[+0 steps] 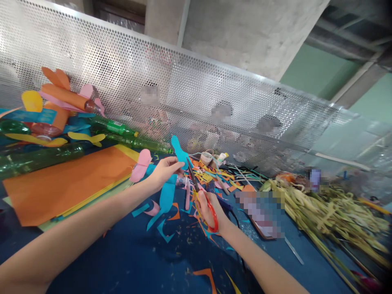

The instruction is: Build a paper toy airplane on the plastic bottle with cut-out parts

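No words, numbers or signs can be read. On the left, a green bottle (101,124) lying near the perforated panel (128,69) carries a green and white label (119,128), its print too small to make out. Farther left, a blue wrap (45,116) has paler marks; whether they are letters cannot be told. On the right, a flat object (260,216) on the table (128,261) is pixelated over, its surface unreadable.

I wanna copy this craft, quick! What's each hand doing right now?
Left hand: closed, pinching a blue paper piece in its fingertips.
Right hand: closed around the red handle of the scissors.
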Tool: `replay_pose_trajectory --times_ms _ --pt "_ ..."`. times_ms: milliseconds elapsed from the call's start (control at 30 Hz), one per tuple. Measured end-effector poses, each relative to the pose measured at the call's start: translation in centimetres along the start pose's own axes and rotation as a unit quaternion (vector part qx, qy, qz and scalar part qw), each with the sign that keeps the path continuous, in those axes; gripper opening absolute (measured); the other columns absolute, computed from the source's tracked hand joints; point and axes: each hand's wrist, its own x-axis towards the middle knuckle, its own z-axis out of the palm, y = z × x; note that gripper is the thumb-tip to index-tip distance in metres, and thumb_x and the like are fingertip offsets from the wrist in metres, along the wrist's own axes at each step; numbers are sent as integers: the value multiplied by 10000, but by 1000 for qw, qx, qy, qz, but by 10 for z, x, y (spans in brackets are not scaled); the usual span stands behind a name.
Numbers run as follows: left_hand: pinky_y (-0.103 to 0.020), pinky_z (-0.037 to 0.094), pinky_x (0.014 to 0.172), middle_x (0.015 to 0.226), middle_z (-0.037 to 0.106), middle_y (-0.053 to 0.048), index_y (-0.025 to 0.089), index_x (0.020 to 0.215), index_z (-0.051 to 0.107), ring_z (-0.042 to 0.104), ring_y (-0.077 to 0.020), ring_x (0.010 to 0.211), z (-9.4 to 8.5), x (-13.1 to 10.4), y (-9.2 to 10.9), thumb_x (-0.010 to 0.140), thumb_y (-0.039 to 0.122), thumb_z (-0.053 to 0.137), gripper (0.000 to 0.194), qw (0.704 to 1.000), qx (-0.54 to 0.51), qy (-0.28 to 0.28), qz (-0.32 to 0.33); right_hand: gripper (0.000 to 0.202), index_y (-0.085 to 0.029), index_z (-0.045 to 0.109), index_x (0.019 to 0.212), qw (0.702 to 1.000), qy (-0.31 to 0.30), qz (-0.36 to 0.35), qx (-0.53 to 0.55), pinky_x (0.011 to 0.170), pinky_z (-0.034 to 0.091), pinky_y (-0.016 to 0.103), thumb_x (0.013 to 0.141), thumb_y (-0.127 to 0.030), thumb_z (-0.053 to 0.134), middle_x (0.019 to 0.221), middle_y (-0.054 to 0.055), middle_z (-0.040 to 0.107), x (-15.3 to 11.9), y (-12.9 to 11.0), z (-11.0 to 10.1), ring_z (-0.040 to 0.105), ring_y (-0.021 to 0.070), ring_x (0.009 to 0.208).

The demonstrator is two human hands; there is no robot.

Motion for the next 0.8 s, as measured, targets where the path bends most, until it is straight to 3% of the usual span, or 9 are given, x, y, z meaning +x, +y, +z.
replay_pose_trajectory --times_ms 200,400,800 --pt "-260 476 604 724 648 -33 131 781 643 595 -131 595 -2 1 -1 745 379 631 251 1000 13 17 14 547 -208 386 539 1000 -16 -12 17 402 317 237 898 -596 245 411 -38 371 -1 0 -1 394 104 368" --pt "-238 453 576 631 623 -5 139 709 626 577 -120 554 -4 3 -4 746 382 634 246 997 55 25 38 583 -191 478 542 996 -31 -40 79 530 443 254 908 -576 238 525 21 522 1 3 4 540 142 524" --pt "-269 484 612 656 639 -25 132 729 630 604 -154 603 1 -1 -1 749 429 610 298 994 105 -9 39 616 -177 535 568 995 -42 -68 53 609 445 263 927 -547 199 604 46 571 0 -5 -1 554 157 615"
